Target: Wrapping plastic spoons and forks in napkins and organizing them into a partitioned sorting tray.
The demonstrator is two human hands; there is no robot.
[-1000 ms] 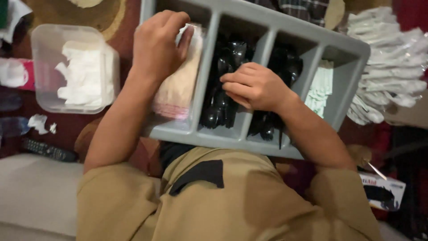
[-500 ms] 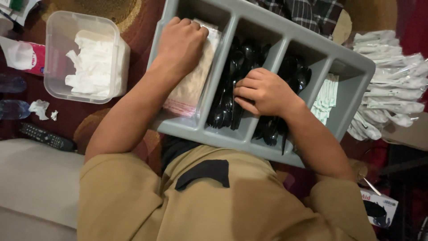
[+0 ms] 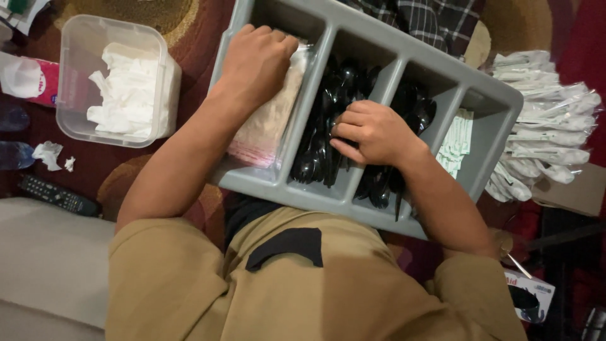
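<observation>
Cutlery sorting in grey divided tray (image 3: 492,101) on lap.
Left hand (image 3: 255,60) is pressed, fingers curled, onto napkin stack (image 3: 265,126); right hand (image 3: 372,132) is closed around black plastic spoons (image 3: 315,158). Handles are best kept aligned.

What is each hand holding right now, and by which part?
The right hand pinches black plastic cutlery in the grey tray, around the handles. The left hand rests on the napkin stack; a real grip cannot be told.

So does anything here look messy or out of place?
Mostly tidy. Only crumpled tissue scraps lie loose on the rug beside a remote control, outside the clear tub. The grey divided tray sits tilted on the lap.
</observation>
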